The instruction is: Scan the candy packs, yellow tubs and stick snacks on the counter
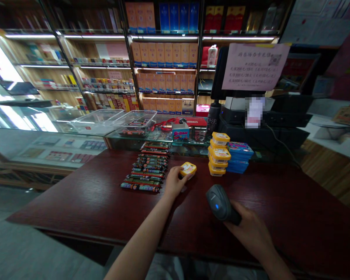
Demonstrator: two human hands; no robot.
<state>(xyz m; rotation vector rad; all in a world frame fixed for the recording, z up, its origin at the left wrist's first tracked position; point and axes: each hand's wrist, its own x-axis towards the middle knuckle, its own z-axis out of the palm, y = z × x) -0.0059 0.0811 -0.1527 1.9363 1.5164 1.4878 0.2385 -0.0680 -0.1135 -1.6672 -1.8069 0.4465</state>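
Observation:
My left hand (174, 181) reaches across the dark red wooden counter (76, 198) and grips a small yellow tub (188, 169) with a printed lid, holding it just above or on the counter. My right hand (251, 229) is wrapped round the handle of a grey barcode scanner (219, 201), whose head shows a small blue light and points toward the tub. Just beyond the tub stands a stack of matching yellow tubs (219, 154). Left of my left hand lie rows of long wrapped candy sticks (148, 167).
A pile of blue packets (238, 156) sits beside the tub stack. Clear plastic trays (134, 120) rest on a glass display case (61, 147) behind the counter. A cash register and monitor (251, 116) with a paper notice stand at right. Shelves of boxed goods (163, 58) fill the back wall.

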